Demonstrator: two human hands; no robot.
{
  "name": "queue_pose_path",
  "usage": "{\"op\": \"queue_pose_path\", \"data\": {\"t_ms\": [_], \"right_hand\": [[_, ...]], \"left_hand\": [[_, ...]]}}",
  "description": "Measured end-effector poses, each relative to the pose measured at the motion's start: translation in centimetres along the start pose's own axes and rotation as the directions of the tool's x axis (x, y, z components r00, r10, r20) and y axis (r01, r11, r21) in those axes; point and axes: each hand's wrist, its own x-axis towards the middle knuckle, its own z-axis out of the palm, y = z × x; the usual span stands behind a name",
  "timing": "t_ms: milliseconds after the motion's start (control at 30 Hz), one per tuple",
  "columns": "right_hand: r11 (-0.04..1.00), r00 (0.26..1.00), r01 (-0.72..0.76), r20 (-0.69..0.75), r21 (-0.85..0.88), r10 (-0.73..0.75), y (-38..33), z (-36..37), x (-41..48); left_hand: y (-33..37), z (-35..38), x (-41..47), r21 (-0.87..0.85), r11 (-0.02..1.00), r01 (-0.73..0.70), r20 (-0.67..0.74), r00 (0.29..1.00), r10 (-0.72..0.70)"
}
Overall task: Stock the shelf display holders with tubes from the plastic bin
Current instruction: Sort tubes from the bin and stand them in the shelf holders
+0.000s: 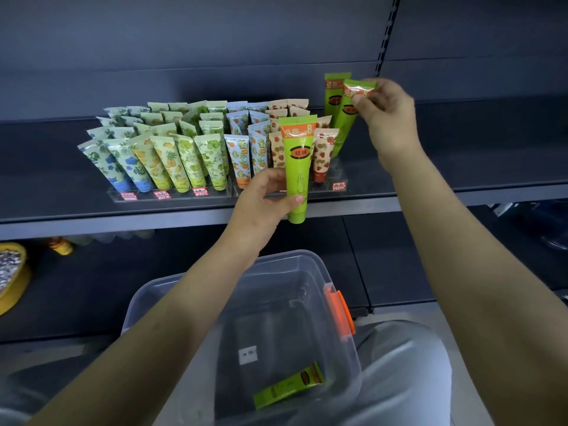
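My left hand (266, 196) grips a bright green tube (297, 167) upright, cap down, in front of the clear display holders (172, 196) on the shelf. My right hand (388, 113) pinches the crimped top of a second green tube (345, 124), which leans at the right end of the holders beside another green tube (333, 93) standing behind it. The holders are filled with several rows of floral and fruit-print tubes (184, 149). Below, the clear plastic bin (295, 265) with an orange latch holds one green tube (289, 385) lying on its bottom.
The dark shelf (476, 167) stretches bare to the right of the holders. A slotted upright (388, 32) runs up the back panel. On the lower shelf at left sit a yellow container (13, 278) and a small orange bottle (61, 245).
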Motion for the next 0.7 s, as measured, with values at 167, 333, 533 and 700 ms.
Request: {"op": "queue_pose_path", "data": {"t_ms": [167,333,533,700], "right_hand": [[0.998,0.997,-0.032,0.068,-0.049,0.035,1.1,0.3,0.8],[0.99,0.996,-0.018,0.086,-0.14,0.03,1.3,0.5,1.4],[0.979,0.999,-0.027,0.028,-0.2,0.033,0.6,0.6,1.7],[0.972,0.998,-0.005,-0.062,-0.236,-0.009,-0.8,0.0,0.6]], "left_hand": [[-0.6,-0.5,-0.1,-0.007,0.999,0.035,0.022,0.999,-0.035],[-1.0,-0.7,0.0,-0.02,0.998,0.052,0.02,0.998,-0.051],[-1.6,-0.6,-0.3,-0.036,0.994,0.105,0.014,0.994,-0.105],[-2.0,-0.4,-0.4,-0.06,0.991,0.123,0.012,0.992,-0.123]]}}
